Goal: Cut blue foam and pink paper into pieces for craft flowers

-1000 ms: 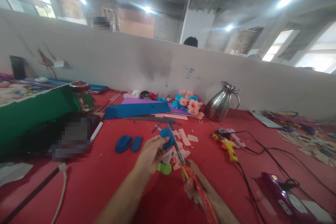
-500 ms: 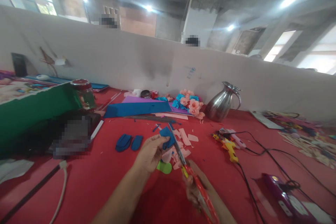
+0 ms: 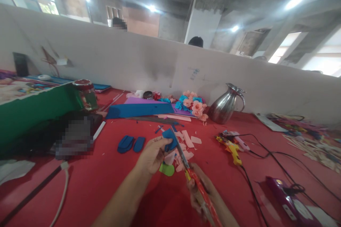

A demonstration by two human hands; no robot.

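My left hand pinches a small blue paper piece between thumb and fingers. My right hand is wrapped round the red handles of a pair of scissors. The blades lie along the right edge of the blue piece. Left of my left hand, cut blue petal shapes with rounded ends rest in a pile, a smaller blue piece beside them. Below the held piece is a green rounded shape. Pink paper scraps are scattered under and beyond the scissors.
A blue paper strip lies behind, near pink and blue paper flowers. A steel jug stands at the wall. To the right are a yellow glue gun, cords and a purple power strip. Left stand a jar and a green box.
Both hands stay in nearly the same place, with the blue piece and scissors still held. The scissors' handles look slightly closer together. The view has shifted a little.
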